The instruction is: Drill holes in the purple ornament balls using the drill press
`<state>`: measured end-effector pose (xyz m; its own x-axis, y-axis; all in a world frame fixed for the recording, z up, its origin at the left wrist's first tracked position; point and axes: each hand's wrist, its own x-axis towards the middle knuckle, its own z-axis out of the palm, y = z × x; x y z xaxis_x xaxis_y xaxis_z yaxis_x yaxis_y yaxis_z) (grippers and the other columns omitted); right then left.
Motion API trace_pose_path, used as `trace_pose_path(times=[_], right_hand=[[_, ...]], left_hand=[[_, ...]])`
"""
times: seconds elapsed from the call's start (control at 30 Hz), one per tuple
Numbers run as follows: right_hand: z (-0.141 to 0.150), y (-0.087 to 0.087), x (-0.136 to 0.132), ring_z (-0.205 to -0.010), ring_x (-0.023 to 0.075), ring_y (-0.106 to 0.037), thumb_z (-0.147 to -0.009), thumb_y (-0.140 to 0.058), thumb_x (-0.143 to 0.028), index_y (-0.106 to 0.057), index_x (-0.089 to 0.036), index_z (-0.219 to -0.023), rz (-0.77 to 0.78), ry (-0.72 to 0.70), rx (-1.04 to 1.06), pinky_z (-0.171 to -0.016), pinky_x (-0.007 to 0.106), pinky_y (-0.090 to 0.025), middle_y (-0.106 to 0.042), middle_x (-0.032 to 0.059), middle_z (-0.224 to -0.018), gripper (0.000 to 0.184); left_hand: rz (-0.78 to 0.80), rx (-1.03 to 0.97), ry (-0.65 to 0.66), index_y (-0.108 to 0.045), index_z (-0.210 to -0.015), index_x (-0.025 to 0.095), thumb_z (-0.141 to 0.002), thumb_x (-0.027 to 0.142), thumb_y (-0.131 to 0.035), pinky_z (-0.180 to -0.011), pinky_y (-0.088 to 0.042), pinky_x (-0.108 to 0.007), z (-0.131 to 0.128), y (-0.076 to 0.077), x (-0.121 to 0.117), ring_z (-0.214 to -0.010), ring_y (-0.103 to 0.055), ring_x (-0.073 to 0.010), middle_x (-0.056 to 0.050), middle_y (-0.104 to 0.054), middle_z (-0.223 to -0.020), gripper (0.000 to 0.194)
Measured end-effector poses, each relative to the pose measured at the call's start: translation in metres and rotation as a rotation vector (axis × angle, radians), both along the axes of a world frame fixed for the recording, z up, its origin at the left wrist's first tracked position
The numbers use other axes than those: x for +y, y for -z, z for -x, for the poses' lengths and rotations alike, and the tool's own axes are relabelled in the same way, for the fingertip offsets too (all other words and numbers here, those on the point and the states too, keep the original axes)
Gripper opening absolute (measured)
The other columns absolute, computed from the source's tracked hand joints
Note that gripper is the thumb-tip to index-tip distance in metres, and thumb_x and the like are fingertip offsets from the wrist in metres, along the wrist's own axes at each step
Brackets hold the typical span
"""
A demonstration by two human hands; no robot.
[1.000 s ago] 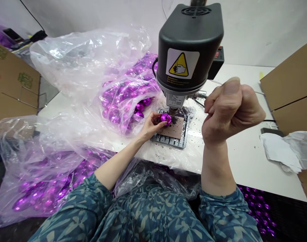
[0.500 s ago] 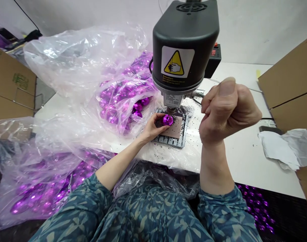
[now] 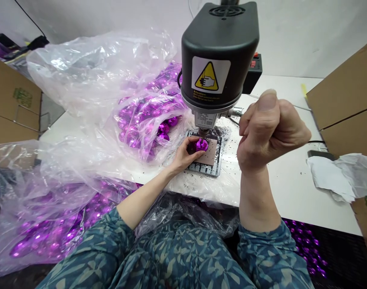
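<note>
Under the chuck (image 3: pixel 204 131) of a black bench drill press (image 3: pixel 219 60), my left hand (image 3: pixel 185 154) pinches a shiny purple ball ornament (image 3: pixel 201 145) between thumb and fingers. The ball rests over a tan board (image 3: pixel 209 154) on the slotted metal base (image 3: pixel 212 171). My right hand (image 3: pixel 272 130) is raised at the machine's right side, closed in a fist around its lever. Most of that lever is hidden by the fingers; its metal hub (image 3: pixel 237 112) shows to their left. The drill tip cannot be made out.
Dark shavings are scattered around the base. Clear plastic bags of purple balls (image 3: pixel 150 112) lie left on the white table (image 3: pixel 286 188), with another bag (image 3: pixel 60 228) lower left. Cardboard boxes (image 3: pixel 346 88) stand at both sides. White crumpled sheets (image 3: pixel 331 176) lie right; more balls (image 3: pixel 306 249) are below.
The ball and my left fingers have shifted very slightly right over the board. My right fist stays at about the same height. The view has moved a little.
</note>
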<state>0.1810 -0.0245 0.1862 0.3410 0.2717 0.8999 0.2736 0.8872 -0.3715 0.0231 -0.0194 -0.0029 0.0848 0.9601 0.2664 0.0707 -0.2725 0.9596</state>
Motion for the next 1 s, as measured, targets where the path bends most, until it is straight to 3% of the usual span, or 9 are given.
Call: trace_pose_path(times=[0.23, 0.47, 0.57, 0.7, 0.87, 1.0], right_hand=[[0.004, -0.01, 0.001, -0.042, 0.005, -0.03, -0.108, -0.062, -0.044, -0.034, -0.022, -0.058, -0.002, 0.046, -0.011, -0.048, 0.033, -0.021, -0.032, -0.0062, -0.049, 0.061], [0.007, -0.024, 0.004, -0.043, 0.0052, -0.029, -0.105, -0.063, -0.053, -0.034, -0.022, -0.059, 0.012, 0.085, -0.005, -0.051, 0.033, -0.021, -0.037, -0.0065, -0.048, 0.063], [0.005, -0.015, 0.002, -0.043, 0.0059, -0.031, -0.109, -0.058, -0.048, -0.033, -0.022, -0.06, 0.021, 0.119, -0.041, -0.05, 0.033, -0.023, -0.036, -0.0063, -0.05, 0.06], [0.004, 0.002, 0.002, -0.038, 0.005, -0.027, -0.108, -0.06, -0.034, -0.025, -0.021, -0.06, -0.105, 0.081, -0.029, -0.044, 0.032, -0.019, -0.026, -0.0069, -0.047, 0.06], [0.003, 0.017, 0.006, -0.034, 0.0074, -0.023, -0.106, -0.06, -0.037, -0.025, -0.023, -0.058, -0.135, 0.102, -0.023, -0.039, 0.034, -0.018, -0.022, -0.0065, -0.046, 0.061], [0.002, 0.025, 0.009, -0.034, 0.0076, -0.021, -0.104, -0.061, -0.029, -0.025, -0.023, -0.058, -0.241, 0.054, -0.007, -0.037, 0.032, -0.018, -0.023, -0.006, -0.045, 0.059]], left_hand=[[0.037, -0.085, 0.002, -0.066, -0.123, 0.021, -0.077, 0.051, -0.101, -0.104, -0.062, -0.042, -0.007, 0.007, 0.0, -0.113, -0.076, -0.0258, -0.011, -0.077, -0.125, 0.066], [0.01, -0.106, 0.008, -0.068, -0.122, 0.021, -0.076, 0.055, -0.101, -0.107, -0.061, -0.043, -0.007, 0.009, 0.0, -0.115, -0.076, -0.0261, -0.011, -0.077, -0.123, 0.066], [0.001, -0.12, 0.005, -0.068, -0.122, 0.02, -0.077, 0.059, -0.1, -0.108, -0.059, -0.043, -0.007, 0.011, 0.001, -0.117, -0.075, -0.0263, -0.012, -0.076, -0.125, 0.068], [-0.005, -0.128, 0.004, -0.068, -0.122, 0.021, -0.076, 0.063, -0.1, -0.109, -0.058, -0.044, -0.008, 0.014, 0.002, -0.119, -0.074, -0.027, -0.012, -0.076, -0.124, 0.07], [-0.022, -0.132, 0.007, -0.068, -0.122, 0.021, -0.076, 0.065, -0.099, -0.109, -0.058, -0.044, -0.008, 0.014, 0.002, -0.119, -0.073, -0.027, -0.012, -0.075, -0.125, 0.071], [-0.029, -0.128, 0.016, -0.067, -0.123, 0.022, -0.077, 0.066, -0.099, -0.11, -0.057, -0.045, -0.008, 0.014, 0.002, -0.119, -0.073, -0.0272, -0.011, -0.075, -0.124, 0.071]])
